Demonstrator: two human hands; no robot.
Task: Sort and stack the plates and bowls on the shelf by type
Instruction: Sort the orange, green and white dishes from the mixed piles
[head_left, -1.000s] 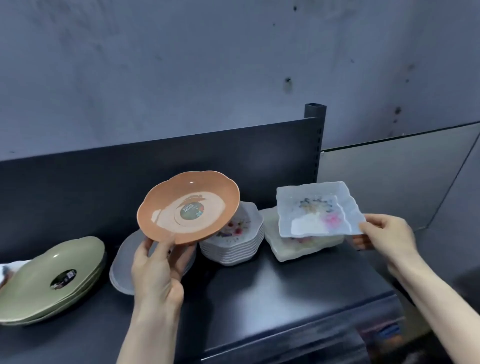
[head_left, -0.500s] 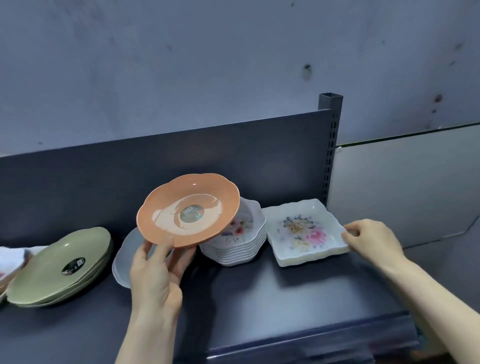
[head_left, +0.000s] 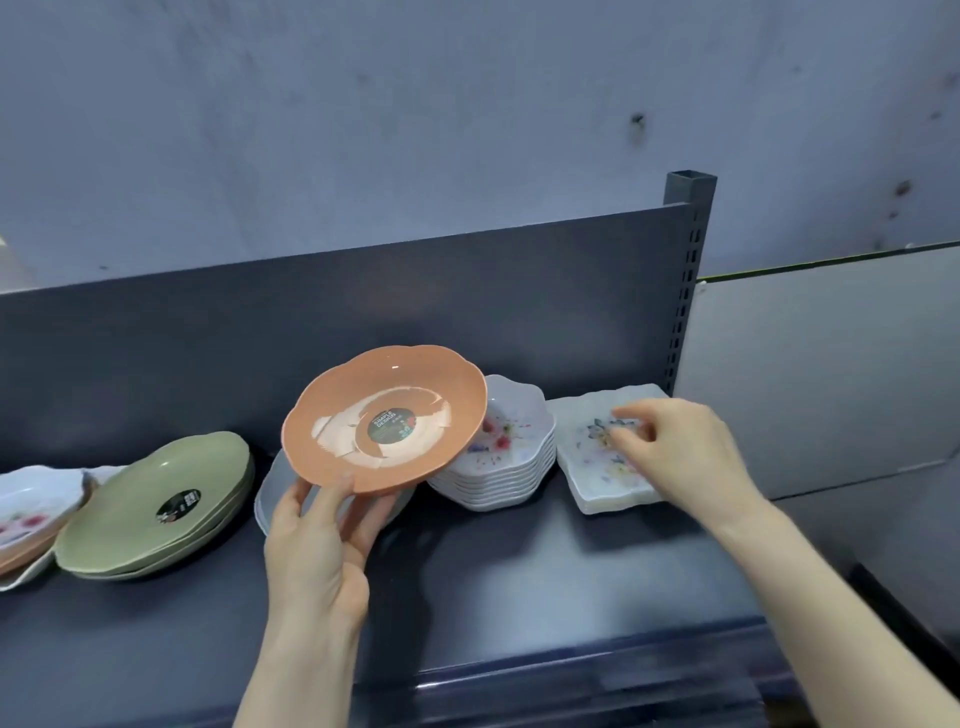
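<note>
The orange plate (head_left: 387, 415) is up in the air, tilted so its inside faces the camera, above the shelf (head_left: 519, 582) and in front of the stack of white flowered bowls (head_left: 506, 452). It's got a wavy, scalloped rim, a shiny glare patch across the middle and a round dark sticker dead center. The left hand (head_left: 317, 551) has its grip closed on the plate's near edge, thumb on the inside of the rim and the other fingers underneath.

Right behind and below it lies a pale grey plate (head_left: 270, 493), mostly hidden. Further left sits a stack of green plates (head_left: 156, 504), same scalloped shape, with a dark sticker on the top one. At the far left edge there's a white flowered dish (head_left: 31, 506), with a bit of orange showing under it.

On the right, a square white flowered plate (head_left: 597, 467) rests on the shelf just beside the bowl stack. The right hand (head_left: 675, 452) is over it with loosely curled fingers, grip open, holding nothing; it's blurry, so I can't tell whether the fingertips touch the plate.
</note>
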